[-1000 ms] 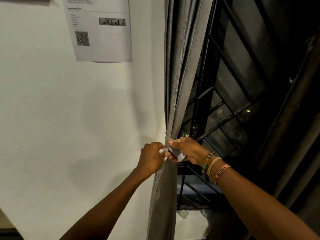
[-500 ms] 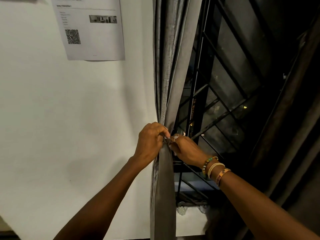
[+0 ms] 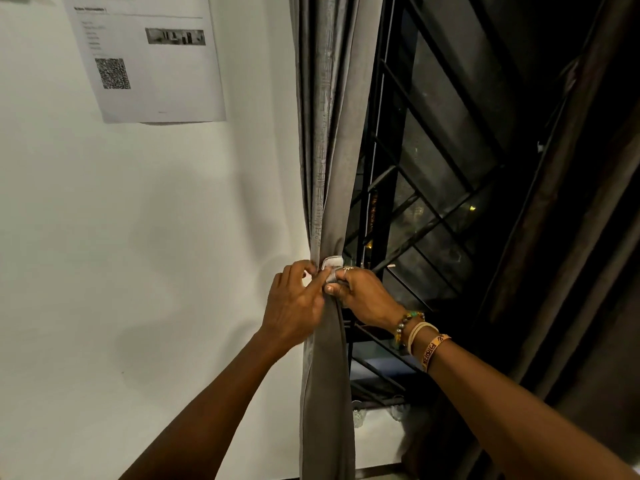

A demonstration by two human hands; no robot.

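At ten o'clock, a printed sheet (image 3: 149,64) hangs on the white wall (image 3: 104,271). It shows a QR code, a small photo and text too blurred to read. At centre hangs a gathered grey curtain (image 3: 325,168). Near six o'clock the left hand (image 3: 298,303) pinches its folds with curled fingers. Beside it, the right hand (image 3: 362,296) is clamped on a pale tieback strap (image 3: 333,263) wrapped round the curtain. At five o'clock an orange wristband (image 3: 433,349) bears lettering I cannot make out. A black window grille (image 3: 415,202) stands at three o'clock.

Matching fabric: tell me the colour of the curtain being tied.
Grey, plain; the curtain shows best in the head view.
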